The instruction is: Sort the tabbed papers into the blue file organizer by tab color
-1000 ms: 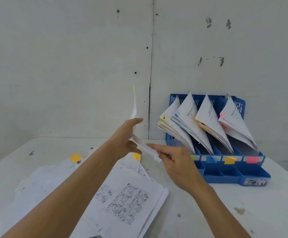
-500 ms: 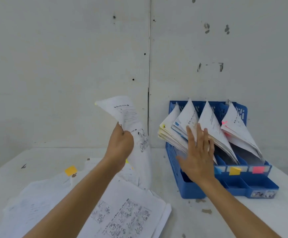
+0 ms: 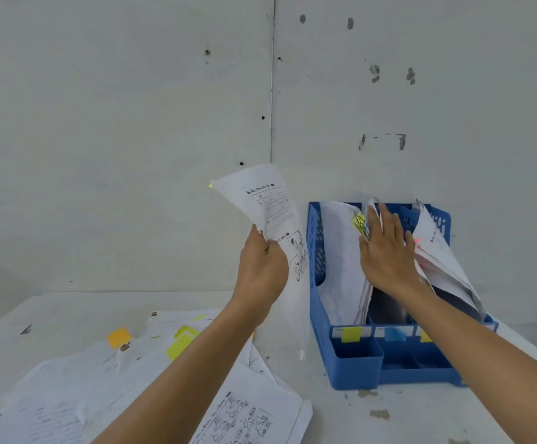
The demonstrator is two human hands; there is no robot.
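My left hand (image 3: 264,267) is shut on a printed paper (image 3: 270,206) with a small yellow tab at its top corner, held upright just left of the blue file organizer (image 3: 353,366). My right hand (image 3: 386,254) lies flat with fingers spread against the filed papers (image 3: 341,251) in the organizer, pushing the stacks to the right and exposing yellow tabs (image 3: 359,223) in the leftmost slot. The organizer's front carries a yellow label (image 3: 351,334), a blue label (image 3: 394,334) and another yellow one partly behind my arm. Pink-tabbed sheets (image 3: 437,251) lean at the right.
Loose papers (image 3: 254,415) with yellow and orange tabs (image 3: 118,337) are spread over the white table (image 3: 421,418) at lower left. A grey wall (image 3: 132,123) rises directly behind the table and the organizer.
My right hand has pushed the filed stacks further right, opening the leftmost slot. My left hand has brought the yellow-tabbed paper closer to the organizer. The view has moved nearer.
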